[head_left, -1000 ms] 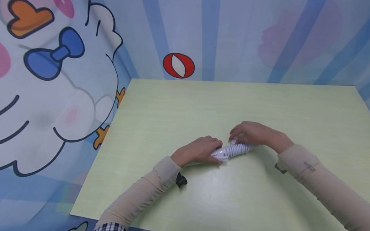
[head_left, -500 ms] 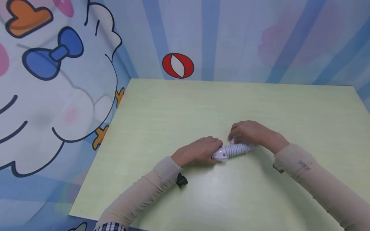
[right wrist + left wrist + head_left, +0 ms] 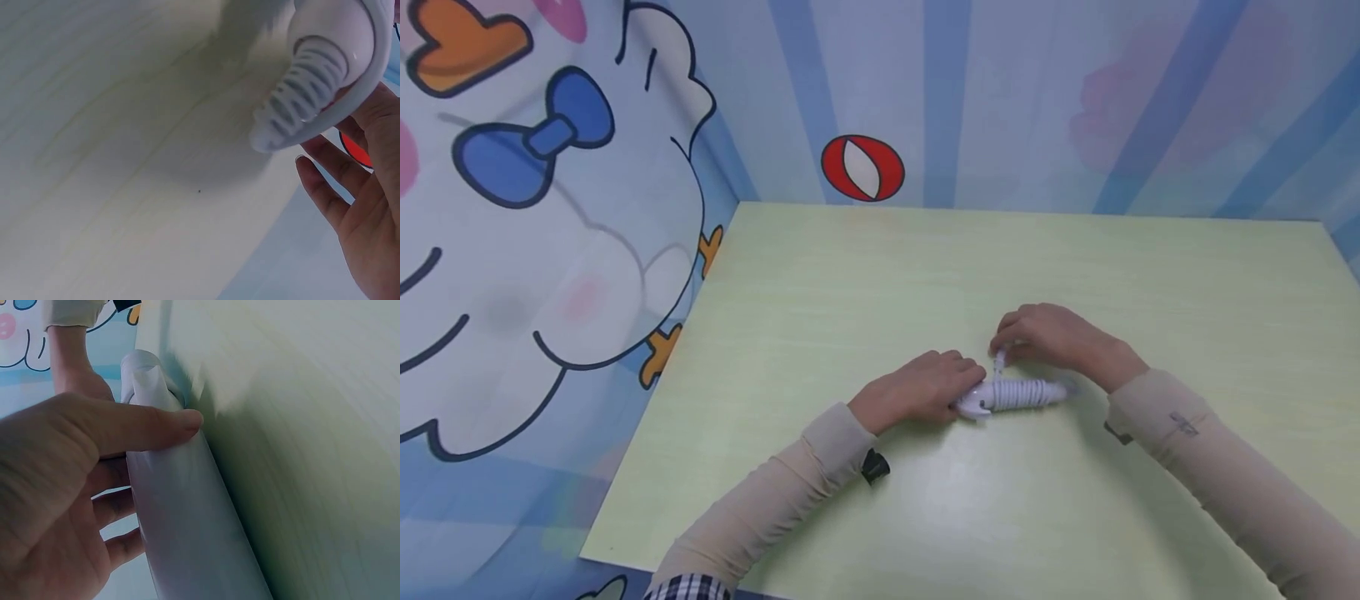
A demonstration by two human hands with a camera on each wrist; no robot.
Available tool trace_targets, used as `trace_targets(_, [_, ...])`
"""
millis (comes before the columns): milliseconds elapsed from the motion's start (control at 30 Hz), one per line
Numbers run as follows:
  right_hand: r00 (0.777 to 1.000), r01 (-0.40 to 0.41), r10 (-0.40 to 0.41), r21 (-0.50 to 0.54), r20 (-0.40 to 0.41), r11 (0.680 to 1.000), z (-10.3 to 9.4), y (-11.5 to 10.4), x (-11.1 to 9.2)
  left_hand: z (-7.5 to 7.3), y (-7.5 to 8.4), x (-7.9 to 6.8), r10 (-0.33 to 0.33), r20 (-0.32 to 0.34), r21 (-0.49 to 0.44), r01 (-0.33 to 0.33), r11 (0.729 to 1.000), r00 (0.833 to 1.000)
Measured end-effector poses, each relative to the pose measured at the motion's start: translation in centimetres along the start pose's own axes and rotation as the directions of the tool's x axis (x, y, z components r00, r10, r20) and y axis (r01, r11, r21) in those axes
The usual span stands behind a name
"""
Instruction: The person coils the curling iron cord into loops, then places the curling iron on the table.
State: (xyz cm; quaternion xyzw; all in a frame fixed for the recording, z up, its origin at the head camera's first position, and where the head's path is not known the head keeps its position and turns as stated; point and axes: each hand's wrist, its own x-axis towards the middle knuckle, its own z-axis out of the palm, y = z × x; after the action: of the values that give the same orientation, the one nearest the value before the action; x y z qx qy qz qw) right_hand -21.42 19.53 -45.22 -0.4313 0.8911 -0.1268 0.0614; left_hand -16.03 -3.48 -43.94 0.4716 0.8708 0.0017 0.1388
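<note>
A white wand-shaped appliance, which looks like a curling iron (image 3: 973, 405), lies low over the table. Its white cord is wound in several close coils (image 3: 1022, 394) around its right part. My left hand (image 3: 917, 387) grips the smooth left part; in the left wrist view the thumb lies across the white barrel (image 3: 190, 531). Above the coils my right hand (image 3: 1048, 337) pinches a raised stretch of cord (image 3: 998, 365). The right wrist view shows the ribbed cord sleeve (image 3: 300, 94) at the appliance's end, the cord bending back past it. The right fingertips' hold is partly hidden there.
The pale green table (image 3: 850, 275) reaches to a blue striped backdrop (image 3: 1015, 108) behind. A cartoon-printed cloth (image 3: 587, 333) hangs along the left edge. A small black device (image 3: 874, 467) sits at the left cuff.
My right hand has risen slightly away from the coils, drawing out more cord. The appliance's right part has swung toward me and lies more level. My left hand has hardly moved.
</note>
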Motion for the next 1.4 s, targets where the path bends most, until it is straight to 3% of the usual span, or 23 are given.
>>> trace_targets(233, [0.999,-0.033,0.033,0.023,-0.003,0.999,-0.19,0.08,-0.05,0.18,-0.07,0.00,-0.016,-0.014,0.034,0.016,0.999,1.000])
trace_targets(467, [0.998,-0.061,0.060,0.056,0.017,0.997,-0.27,-0.07,-0.32,0.33,-0.24,-0.04,-0.072,-0.001,-0.107,0.072,0.992,0.997])
trace_targets(767, [0.996,-0.085,0.081,0.093,0.037,0.992,-0.04,-0.24,-0.48,0.53,-0.27,-0.08,-0.075,0.022,-0.235,0.079,0.969,0.997])
trace_targets(1033, [0.995,-0.092,0.088,0.082,0.053,0.992,0.18,-0.14,-0.50,0.33,0.03,-0.08,-0.074,0.059,-0.222,0.085,0.971,0.996])
trace_targets(1400, [0.995,-0.091,0.087,0.067,0.051,0.994,0.20,-0.27,-0.53,0.34,0.15,-0.16,-0.079,0.056,-0.224,0.089,0.971,0.995])
